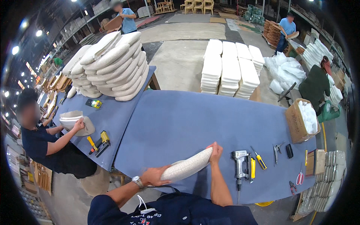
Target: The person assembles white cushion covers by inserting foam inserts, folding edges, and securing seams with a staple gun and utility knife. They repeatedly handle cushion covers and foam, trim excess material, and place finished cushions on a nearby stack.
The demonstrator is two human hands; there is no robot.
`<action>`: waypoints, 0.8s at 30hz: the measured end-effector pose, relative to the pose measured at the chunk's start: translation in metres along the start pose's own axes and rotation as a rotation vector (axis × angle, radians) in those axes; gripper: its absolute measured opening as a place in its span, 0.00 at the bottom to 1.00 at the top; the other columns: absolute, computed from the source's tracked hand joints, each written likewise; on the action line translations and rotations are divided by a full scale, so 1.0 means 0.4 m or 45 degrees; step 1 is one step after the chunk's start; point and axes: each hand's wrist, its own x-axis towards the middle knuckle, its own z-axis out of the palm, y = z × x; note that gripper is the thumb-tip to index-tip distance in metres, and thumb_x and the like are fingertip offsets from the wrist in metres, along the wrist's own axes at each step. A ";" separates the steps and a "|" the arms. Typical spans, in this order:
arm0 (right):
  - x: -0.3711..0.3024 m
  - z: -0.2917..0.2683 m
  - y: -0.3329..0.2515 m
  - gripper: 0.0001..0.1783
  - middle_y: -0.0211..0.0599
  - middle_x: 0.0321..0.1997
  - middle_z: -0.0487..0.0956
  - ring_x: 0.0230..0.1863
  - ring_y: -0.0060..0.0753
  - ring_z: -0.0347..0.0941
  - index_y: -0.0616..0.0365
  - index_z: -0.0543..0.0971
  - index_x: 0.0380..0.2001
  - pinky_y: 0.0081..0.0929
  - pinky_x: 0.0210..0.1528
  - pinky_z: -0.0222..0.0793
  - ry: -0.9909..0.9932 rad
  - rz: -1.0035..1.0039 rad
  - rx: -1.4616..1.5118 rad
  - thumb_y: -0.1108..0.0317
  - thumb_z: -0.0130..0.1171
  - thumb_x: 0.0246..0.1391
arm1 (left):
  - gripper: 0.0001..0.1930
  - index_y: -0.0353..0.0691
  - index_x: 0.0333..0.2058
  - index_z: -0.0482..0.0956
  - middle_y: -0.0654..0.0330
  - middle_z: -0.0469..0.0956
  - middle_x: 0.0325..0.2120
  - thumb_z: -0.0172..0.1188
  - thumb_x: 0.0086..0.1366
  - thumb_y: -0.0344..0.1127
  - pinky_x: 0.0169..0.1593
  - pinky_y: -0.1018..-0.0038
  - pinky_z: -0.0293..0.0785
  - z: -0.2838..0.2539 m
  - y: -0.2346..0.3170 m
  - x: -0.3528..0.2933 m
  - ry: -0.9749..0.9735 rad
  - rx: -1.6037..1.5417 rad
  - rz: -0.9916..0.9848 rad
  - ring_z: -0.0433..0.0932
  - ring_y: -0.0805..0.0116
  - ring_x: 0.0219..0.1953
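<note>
A cream, speckled upholstered seat cushion (187,165) is tilted on edge above the near side of the blue-covered table (180,123). My left hand (155,176), with a watch at its wrist, grips the cushion's left end. Its other end is held by my right hand (215,153), fingers closed over the edge. The cushion's far face is mostly hidden. To the right of my right hand lie a pneumatic staple gun (240,165), a yellow utility knife (252,169) and a yellow-handled screwdriver (259,159).
Further right are scissors (300,177), small pliers (293,187), a black object (289,150) and a cardboard box (296,123) of white stuffing. Stacked cushions (123,63) stand at the back left, white foam pads (228,71) beyond the table. A co-worker (48,138) handles a cushion at left.
</note>
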 end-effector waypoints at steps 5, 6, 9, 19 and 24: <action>-0.021 -0.016 -0.012 0.30 0.37 0.16 0.79 0.20 0.31 0.73 0.64 0.82 0.18 0.33 0.28 0.68 -0.009 0.007 0.062 0.56 0.45 0.68 | 0.42 0.39 0.67 0.59 0.36 0.82 0.44 0.61 0.65 0.60 0.46 0.48 0.80 -0.006 0.136 0.177 -0.020 -0.066 0.094 0.83 0.36 0.42; -0.023 -0.016 -0.013 0.30 0.36 0.16 0.78 0.20 0.30 0.73 0.64 0.82 0.18 0.32 0.28 0.68 -0.009 0.019 0.076 0.56 0.45 0.68 | 0.41 0.37 0.66 0.59 0.36 0.82 0.44 0.61 0.65 0.58 0.45 0.48 0.80 -0.006 0.159 0.206 -0.011 -0.071 0.109 0.83 0.35 0.42; -0.022 -0.014 -0.004 0.29 0.35 0.16 0.77 0.20 0.28 0.72 0.64 0.81 0.18 0.30 0.26 0.67 0.032 0.047 0.111 0.56 0.47 0.68 | 0.36 0.32 0.61 0.62 0.35 0.82 0.42 0.63 0.64 0.51 0.44 0.47 0.80 -0.015 0.250 0.311 0.061 -0.027 0.037 0.83 0.35 0.40; 0.002 -0.038 0.052 0.30 0.31 0.16 0.75 0.20 0.23 0.69 0.64 0.78 0.18 0.28 0.24 0.62 0.021 -0.006 0.075 0.54 0.48 0.69 | 0.35 0.37 0.64 0.59 0.38 0.80 0.45 0.64 0.62 0.42 0.41 0.48 0.82 0.007 0.319 0.428 0.151 -0.026 0.083 0.83 0.37 0.40; -0.019 -0.052 0.015 0.32 0.36 0.17 0.78 0.20 0.28 0.72 0.65 0.80 0.17 0.31 0.26 0.66 -0.040 0.075 0.118 0.53 0.45 0.69 | 0.42 0.41 0.69 0.56 0.41 0.78 0.52 0.66 0.62 0.48 0.44 0.50 0.82 0.023 0.289 0.281 0.214 -0.003 0.018 0.84 0.42 0.45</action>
